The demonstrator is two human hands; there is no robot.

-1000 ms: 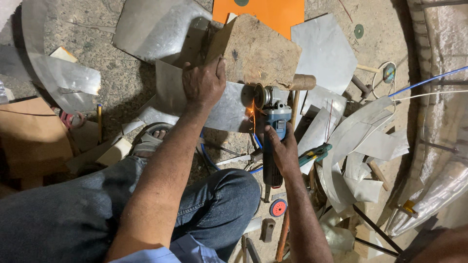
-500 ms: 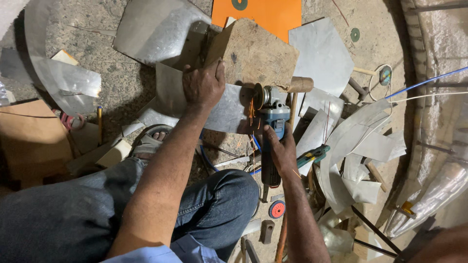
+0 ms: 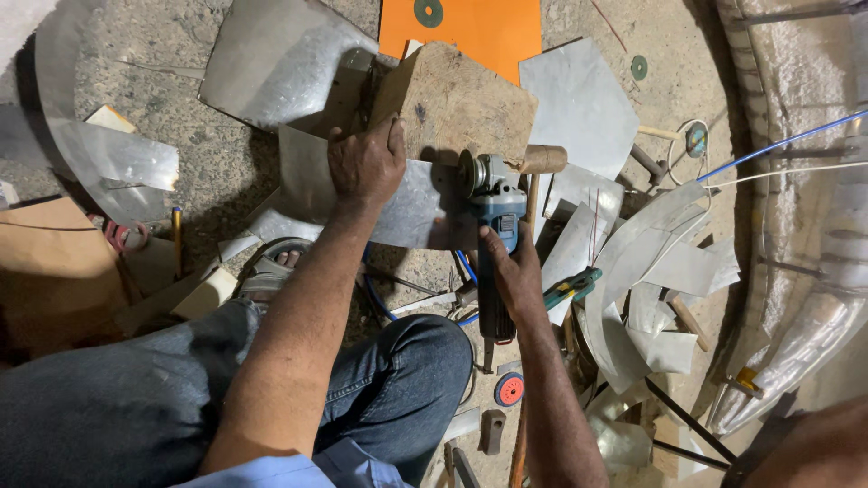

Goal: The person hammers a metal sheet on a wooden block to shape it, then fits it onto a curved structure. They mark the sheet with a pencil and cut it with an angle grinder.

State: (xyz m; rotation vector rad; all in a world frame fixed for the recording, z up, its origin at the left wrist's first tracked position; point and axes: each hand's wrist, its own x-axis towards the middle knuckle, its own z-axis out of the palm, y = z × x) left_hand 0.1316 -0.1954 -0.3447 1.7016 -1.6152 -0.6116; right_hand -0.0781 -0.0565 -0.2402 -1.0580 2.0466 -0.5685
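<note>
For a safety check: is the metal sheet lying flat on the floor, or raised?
Raised: the metal sheet rests on the wooden block, pressed by the left hand, beside the grinder.

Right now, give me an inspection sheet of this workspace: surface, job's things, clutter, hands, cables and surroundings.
Surface: rough concrete floor.
Job's things: blue grinder at the edge of a metal sheet lying on a wood block.
Clutter: sheet offcuts, mallet, red disc, orange board.
Hands: left hand presses the sheet; right hand grips the grinder.
Cables: blue cable at right.
Surroundings: curved metal wall.
</note>
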